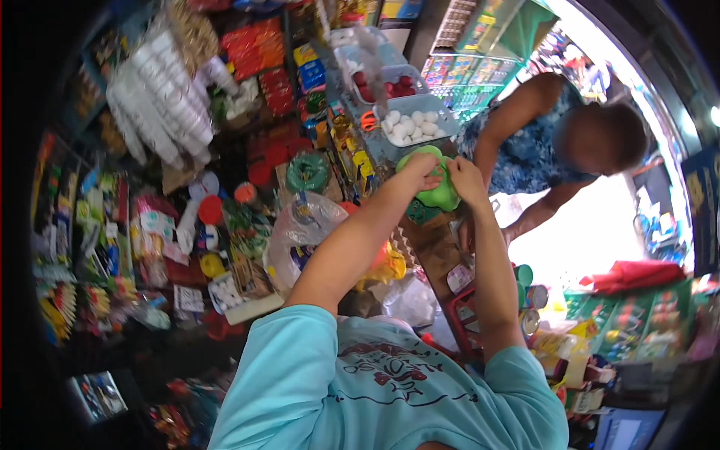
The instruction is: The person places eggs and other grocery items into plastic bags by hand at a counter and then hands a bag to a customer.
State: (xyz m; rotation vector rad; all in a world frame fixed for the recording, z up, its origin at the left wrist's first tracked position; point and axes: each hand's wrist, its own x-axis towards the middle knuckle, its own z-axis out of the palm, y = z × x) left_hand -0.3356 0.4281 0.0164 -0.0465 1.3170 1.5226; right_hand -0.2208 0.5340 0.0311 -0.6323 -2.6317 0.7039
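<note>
A bright green plastic bag [444,194] is between my two hands, over the wooden counter [436,253]. My left hand [424,170] grips its upper left part, fingers curled towards me. On the other side, my right hand [464,177] pinches the bag's upper right edge. Whatever the bag contains is hidden. A darker green item [421,212] shows just under the bag. Beyond my hands stands a clear plastic tub [450,125] of white eggs [413,126].
Across the counter a person [517,146] leans in, a hand near my right forearm. Behind the egg tub is a tub of red eggs [400,87]. Orange-handled scissors [368,121] lie beside it. A red basket [464,315] sits below my right forearm. Packed goods crowd the left side.
</note>
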